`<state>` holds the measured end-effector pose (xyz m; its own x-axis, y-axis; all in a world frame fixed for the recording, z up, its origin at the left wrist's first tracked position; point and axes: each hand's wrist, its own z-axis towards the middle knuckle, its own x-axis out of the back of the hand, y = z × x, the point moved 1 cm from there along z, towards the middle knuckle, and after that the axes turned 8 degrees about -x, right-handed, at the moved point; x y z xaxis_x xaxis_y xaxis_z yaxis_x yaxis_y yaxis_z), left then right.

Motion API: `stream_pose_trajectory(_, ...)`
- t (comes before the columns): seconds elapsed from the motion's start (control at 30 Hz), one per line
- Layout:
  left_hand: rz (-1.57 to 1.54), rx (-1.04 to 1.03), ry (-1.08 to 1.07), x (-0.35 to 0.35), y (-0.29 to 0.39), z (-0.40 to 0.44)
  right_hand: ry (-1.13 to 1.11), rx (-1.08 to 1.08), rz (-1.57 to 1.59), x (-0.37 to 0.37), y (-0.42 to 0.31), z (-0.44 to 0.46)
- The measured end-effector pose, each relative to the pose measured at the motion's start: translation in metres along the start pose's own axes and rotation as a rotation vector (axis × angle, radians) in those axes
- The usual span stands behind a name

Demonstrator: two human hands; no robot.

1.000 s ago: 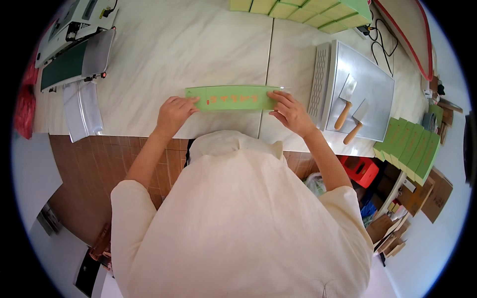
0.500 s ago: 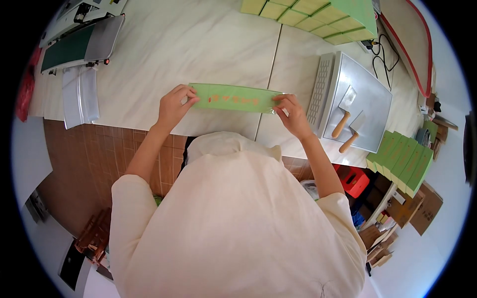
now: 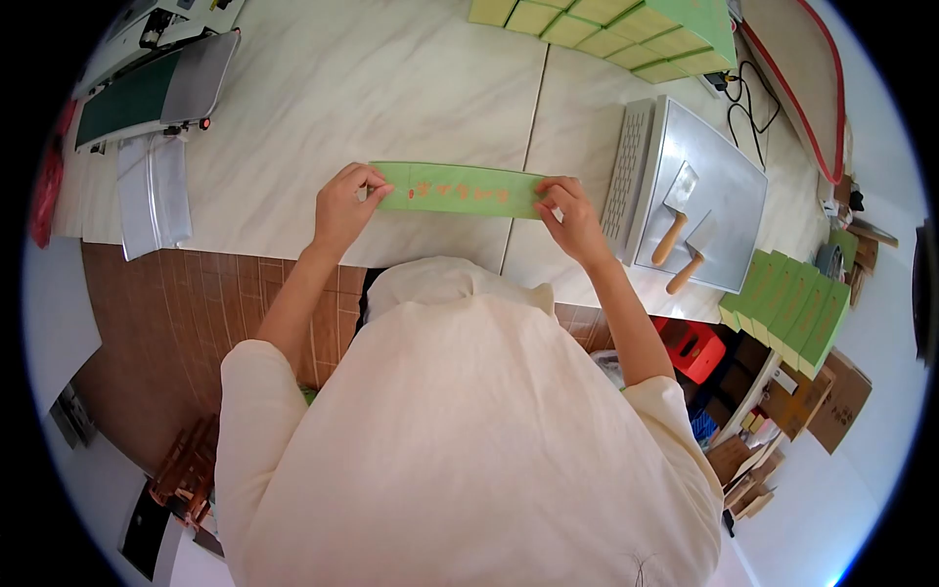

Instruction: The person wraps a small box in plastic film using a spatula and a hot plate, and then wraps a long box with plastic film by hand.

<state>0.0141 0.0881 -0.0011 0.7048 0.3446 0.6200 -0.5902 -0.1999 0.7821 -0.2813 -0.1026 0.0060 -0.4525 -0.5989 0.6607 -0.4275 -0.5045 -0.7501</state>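
A long, narrow green box (image 3: pixel 460 190) with orange characters and a small red mark lies level above the table's near edge. Its left end is pinched between the thumb and fingers of my left hand (image 3: pixel 344 205). My right hand (image 3: pixel 571 215) grips the opposite end, the thumb below and the fingers curled over the top. I cannot tell whether the box rests on the table or is slightly raised.
To the right, a metal-topped machine (image 3: pixel 699 196) carries two wooden-handled scrapers (image 3: pixel 675 225). Green boxes (image 3: pixel 626 34) are stacked at the back, and more green boxes (image 3: pixel 787 308) stand at the right edge. A conveyor machine (image 3: pixel 147 93) with clear plastic film (image 3: pixel 154 191) sits at the left.
The clear film that showed at the box's right end beside my right fingers is no longer visible. My right fingers have curled closer over that end. The view has shifted slightly.
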Motion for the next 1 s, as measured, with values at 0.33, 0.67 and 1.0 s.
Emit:
stream_pose_trajectory(0.33, -0.072, 0.019, 0.034, -0.006, -0.003, 0.000, 0.028, -0.022, 0.016, -0.004, 0.000, -0.001)
stream_pose_trajectory(0.67, -0.077, 0.031, 0.114, -0.011, -0.003, -0.004, 0.370, -0.282, -0.319, -0.013, 0.002, -0.010)
stream_pose_trajectory(1.0, -0.104, 0.134, 0.157, -0.015, -0.002, -0.005, 0.106, 0.145, -0.387, -0.121, -0.095, 0.022)
